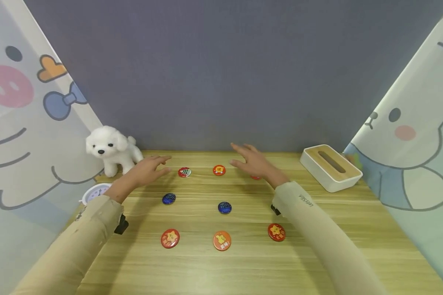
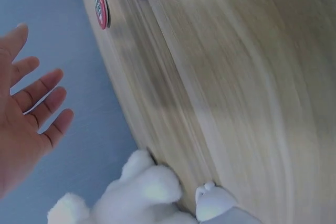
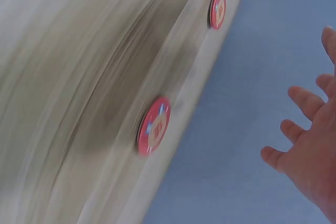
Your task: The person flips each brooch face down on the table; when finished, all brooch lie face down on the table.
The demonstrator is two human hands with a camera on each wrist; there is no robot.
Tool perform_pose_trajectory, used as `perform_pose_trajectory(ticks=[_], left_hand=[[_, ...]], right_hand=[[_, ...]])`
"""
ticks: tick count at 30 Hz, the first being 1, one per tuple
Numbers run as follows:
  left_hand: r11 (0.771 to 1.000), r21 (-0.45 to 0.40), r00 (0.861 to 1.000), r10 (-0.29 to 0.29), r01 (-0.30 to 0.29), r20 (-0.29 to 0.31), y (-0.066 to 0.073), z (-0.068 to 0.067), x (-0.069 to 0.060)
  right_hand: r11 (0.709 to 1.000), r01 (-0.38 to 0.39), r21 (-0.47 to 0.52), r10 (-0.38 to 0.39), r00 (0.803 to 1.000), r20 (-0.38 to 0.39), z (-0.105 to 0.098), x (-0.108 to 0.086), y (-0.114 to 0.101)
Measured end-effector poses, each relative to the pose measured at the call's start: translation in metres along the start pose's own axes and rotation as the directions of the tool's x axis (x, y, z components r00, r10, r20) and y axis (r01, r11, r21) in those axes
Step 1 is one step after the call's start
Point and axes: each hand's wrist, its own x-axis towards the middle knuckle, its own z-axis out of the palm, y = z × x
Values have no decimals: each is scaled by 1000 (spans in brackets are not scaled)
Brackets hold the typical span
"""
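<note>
Red, blue and orange round badges (image 1: 222,240) lie in three rows on a wooden table (image 1: 192,272). The person's left hand (image 1: 145,170) is up in the air, near the Christmas tree badge (image 1: 184,172) and a white toy dog (image 1: 111,148), its fingers loose and apart. The right hand (image 1: 256,164) is up too, fingers spread, near the red badge with a yellow middle (image 1: 219,170)

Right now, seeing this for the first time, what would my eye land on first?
Probably the person's left hand and right hand, both empty above the far part of the wood-grain table. Next come the bright round badges lying in loose rows, with an orange thumbs-up badge mid-way along the nearest row. At far left, a white plush puppy stands behind a round clock.
</note>
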Motion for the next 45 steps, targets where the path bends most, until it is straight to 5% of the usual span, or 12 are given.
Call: perform_pose_trajectory(ticks=[13, 22, 30, 37, 45], left_hand=[[976, -215, 999, -37, 30, -26, -13, 14, 12], [970, -234, 998, -62, 68, 32, -15, 33, 26], [967, -247, 998, -53, 61, 36, -10, 36, 35], [992, -116, 999, -35, 39, 32, 8, 39, 62], [995, -95, 996, 44, -36, 83, 45, 49, 98]], right_hand=[[994, 31, 103, -36, 998, 45, 45, 57, -45], [999, 16, 47, -20, 996, 86, 74, 82, -62], [1000, -7, 5, 7, 996, 84, 73, 93, -59], [998, -59, -32, 63, 992, 106, 60, 83, -32], [990, -119, -70, 128, 982, 135, 54, 66, -7]])
